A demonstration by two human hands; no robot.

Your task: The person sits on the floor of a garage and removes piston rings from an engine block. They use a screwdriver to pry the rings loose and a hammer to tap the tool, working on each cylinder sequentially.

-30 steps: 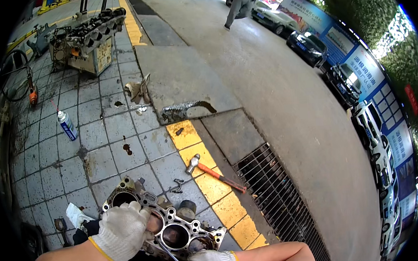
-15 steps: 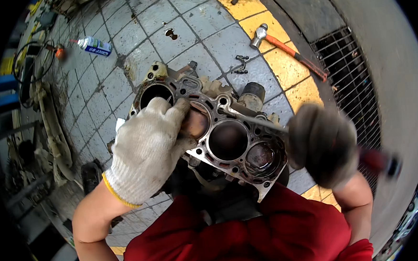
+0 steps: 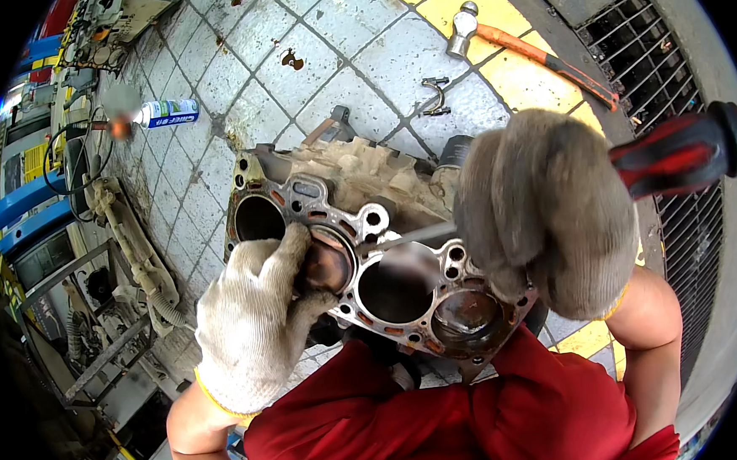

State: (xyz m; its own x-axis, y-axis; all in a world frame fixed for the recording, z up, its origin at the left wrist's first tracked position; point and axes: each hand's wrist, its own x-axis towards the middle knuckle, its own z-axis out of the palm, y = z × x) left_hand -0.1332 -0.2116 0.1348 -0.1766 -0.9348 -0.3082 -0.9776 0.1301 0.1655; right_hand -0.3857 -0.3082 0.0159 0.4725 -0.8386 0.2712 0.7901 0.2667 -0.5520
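– Head view: gripping anything?
– Clutching a red-and-black-handled steel screwdriver (image 3: pixel 672 157) in the grey-gloved right hand (image 3: pixel 553 219); resting the white-gloved left hand (image 3: pixel 252 326) astride a round copper-brown piston (image 3: pixel 330 264), unclear whether pinching.
– Step?
– Probably prying, right of the left hand; next, lever gently.

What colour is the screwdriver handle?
The screwdriver handle is black and red, clearest in the head view.

The head view looks down, engine block (image 3: pixel 352 216) near.

Red-black screwdriver (image 3: pixel 676 159) angled across grimy four-bore engine block (image 3: pixel 347 224).
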